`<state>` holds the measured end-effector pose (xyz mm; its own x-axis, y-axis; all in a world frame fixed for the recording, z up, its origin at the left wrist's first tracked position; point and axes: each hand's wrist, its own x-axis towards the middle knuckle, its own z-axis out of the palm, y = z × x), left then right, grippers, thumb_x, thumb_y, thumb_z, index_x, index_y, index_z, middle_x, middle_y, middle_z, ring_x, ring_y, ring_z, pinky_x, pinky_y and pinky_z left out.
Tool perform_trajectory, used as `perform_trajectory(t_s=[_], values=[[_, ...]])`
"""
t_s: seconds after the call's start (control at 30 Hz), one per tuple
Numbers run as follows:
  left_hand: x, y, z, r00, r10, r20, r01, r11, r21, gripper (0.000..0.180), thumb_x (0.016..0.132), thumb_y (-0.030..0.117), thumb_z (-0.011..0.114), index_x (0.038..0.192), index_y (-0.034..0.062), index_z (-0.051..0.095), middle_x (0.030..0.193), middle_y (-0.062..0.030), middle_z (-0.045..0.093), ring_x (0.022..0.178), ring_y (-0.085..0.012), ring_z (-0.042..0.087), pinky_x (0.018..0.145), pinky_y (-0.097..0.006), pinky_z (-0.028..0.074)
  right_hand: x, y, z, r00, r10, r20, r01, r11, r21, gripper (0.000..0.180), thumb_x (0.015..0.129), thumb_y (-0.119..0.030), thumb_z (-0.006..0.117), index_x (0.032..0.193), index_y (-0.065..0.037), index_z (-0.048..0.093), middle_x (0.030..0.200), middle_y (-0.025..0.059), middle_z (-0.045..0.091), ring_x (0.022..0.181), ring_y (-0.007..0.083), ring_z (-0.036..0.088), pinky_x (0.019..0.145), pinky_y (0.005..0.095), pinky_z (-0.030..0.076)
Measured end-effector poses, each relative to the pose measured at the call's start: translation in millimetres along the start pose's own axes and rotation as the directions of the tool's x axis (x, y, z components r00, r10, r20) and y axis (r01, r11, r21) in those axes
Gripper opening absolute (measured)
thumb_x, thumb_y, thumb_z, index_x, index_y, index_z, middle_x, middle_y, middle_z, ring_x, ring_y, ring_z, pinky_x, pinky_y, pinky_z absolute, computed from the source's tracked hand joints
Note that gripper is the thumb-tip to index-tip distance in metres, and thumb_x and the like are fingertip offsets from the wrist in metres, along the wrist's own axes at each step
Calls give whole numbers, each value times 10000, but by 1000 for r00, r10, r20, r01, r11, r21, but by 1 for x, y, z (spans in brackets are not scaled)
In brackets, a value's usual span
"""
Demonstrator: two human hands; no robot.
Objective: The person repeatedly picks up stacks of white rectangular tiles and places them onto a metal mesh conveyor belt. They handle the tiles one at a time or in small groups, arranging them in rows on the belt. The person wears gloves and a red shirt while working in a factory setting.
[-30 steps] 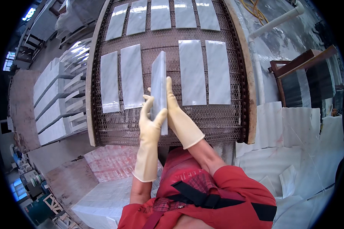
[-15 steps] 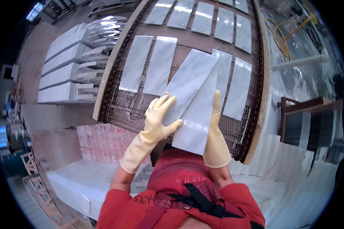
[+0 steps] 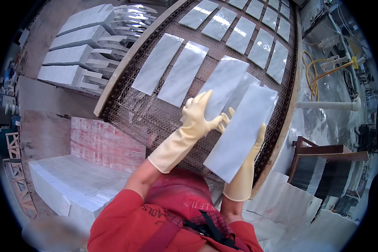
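Both my hands wear cream rubber gloves. My right hand (image 3: 256,145) holds a long white marble tile (image 3: 241,132) from beneath, lifted over the wire mesh conveyor (image 3: 151,119). My left hand (image 3: 199,113) lies flat on a second marble tile (image 3: 224,86), which rests on the mesh partly under the lifted one. Two more tiles (image 3: 172,69) lie side by side to the left on the mesh. A row of several tiles (image 3: 256,35) lies farther up the belt.
Stacks of white marble slabs (image 3: 77,54) stand to the left of the conveyor. A white stone block (image 3: 71,187) and a reddish pallet (image 3: 107,145) sit at lower left. A wooden rack (image 3: 323,157) and yellow hoses (image 3: 319,69) are on the right.
My head has turned, so the conveyor now runs diagonally. The two tiles held together have been parted: the right hand carries one lower and to the right, the left hand stays on the other.
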<state>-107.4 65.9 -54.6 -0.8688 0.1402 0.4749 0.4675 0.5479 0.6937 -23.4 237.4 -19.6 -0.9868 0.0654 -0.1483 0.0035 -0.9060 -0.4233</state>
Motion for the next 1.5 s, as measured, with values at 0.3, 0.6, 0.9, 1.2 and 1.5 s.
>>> perform_trajectory(t_s=[0.3, 0.6, 0.9, 1.2, 1.5], values=[[29, -32, 45, 923, -269, 274, 88, 843, 531, 918, 757, 454, 867, 1544, 154, 500, 1536, -159, 521, 1245, -443, 543, 976, -568, 493, -47, 2, -32, 998, -18, 64, 14, 998, 53, 1037, 900, -708, 676, 1644, -86, 307, 1631, 313, 343, 1450, 564, 395, 1198, 718, 313], [33, -40, 68, 901, -280, 331, -8, 754, 657, 901, 807, 527, 831, 1558, 199, 459, 1548, -149, 478, 1206, -491, 566, 866, -552, 544, -63, 9, -36, 996, -14, 84, 19, 999, -50, 1026, 908, -729, 648, 1644, -92, 323, 1650, 293, 339, 1442, 541, 426, 1193, 689, 344], [40, -51, 43, 907, -255, 334, -20, 768, 641, 784, 921, 537, 728, 1566, 192, 449, 1573, -151, 458, 1323, -388, 533, 990, -577, 496, -64, 34, -31, 997, 74, 14, -71, 985, -159, 1099, 840, -809, 657, 1627, -101, 367, 1614, 263, 420, 1395, 506, 496, 1140, 675, 420], [48, -122, -2, 946, -286, 151, 88, 677, 731, 809, 896, 528, 765, 1568, 194, 462, 1600, -166, 410, 1417, -504, 420, 1156, -640, 384, -68, 51, -34, 997, 81, -9, -81, 986, -148, 1094, 841, -803, 665, 1623, -94, 375, 1600, 260, 439, 1388, 500, 508, 1134, 669, 429], [47, -143, -12, 973, -115, 198, -39, 770, 637, 780, 831, 459, 828, 1506, 201, 535, 1548, -166, 478, 1285, -526, 486, 1083, -615, 439, -64, 69, -26, 994, 108, -4, -107, 980, -168, 1130, 838, -808, 669, 1640, -89, 327, 1608, 254, 423, 1394, 483, 506, 1136, 648, 440]])
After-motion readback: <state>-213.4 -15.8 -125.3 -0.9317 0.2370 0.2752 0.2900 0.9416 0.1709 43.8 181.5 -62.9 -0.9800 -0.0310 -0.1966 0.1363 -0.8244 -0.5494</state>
